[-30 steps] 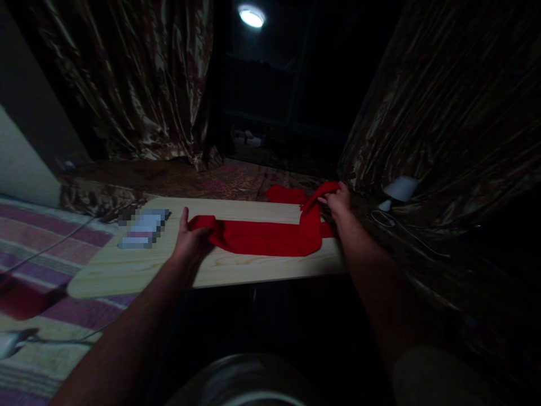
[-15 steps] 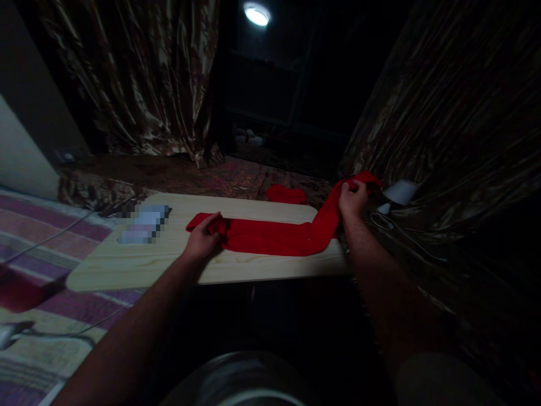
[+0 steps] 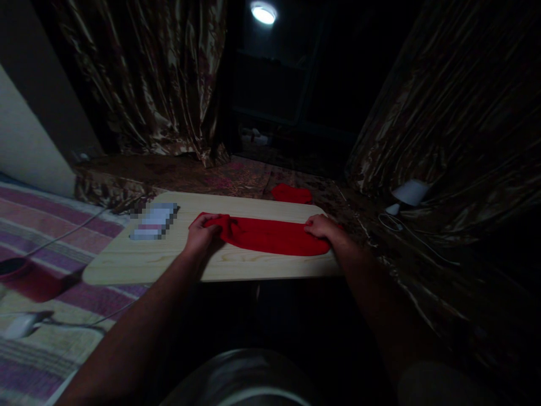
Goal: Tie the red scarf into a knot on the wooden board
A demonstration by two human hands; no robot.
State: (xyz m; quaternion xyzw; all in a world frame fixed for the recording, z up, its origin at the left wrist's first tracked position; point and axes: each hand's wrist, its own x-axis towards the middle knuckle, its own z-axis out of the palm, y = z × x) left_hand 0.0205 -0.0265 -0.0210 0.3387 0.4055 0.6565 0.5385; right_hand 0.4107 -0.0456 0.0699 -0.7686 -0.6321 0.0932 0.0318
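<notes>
A long, narrow red cloth (image 3: 270,234), shaped rather like a long sock, lies flat across the pale wooden table (image 3: 160,262). At its left end my left hand (image 3: 202,230) is closed, the cloth bunched up between thumb and fingers. My right hand (image 3: 322,226) pinches the upper edge near the right end, close to the table's right side. Part of the right end is hidden beneath that hand. Another red cloth piece (image 3: 291,193), small and folded, rests just behind the table's far edge.
A phone-like slab (image 3: 155,221), blurred out, lies on the table's left. Right of the table stands a small white lamp (image 3: 409,193) with a cord. A red container (image 3: 31,280) and a white plug-like item (image 3: 23,325) sit on the striped bedspread (image 3: 25,225). Patterned curtains (image 3: 169,84) hang behind.
My right hand has come down and left, bringing the raised right end of the red cloth onto the table. The left end is more bunched in my left hand. The view has shifted slightly.
</notes>
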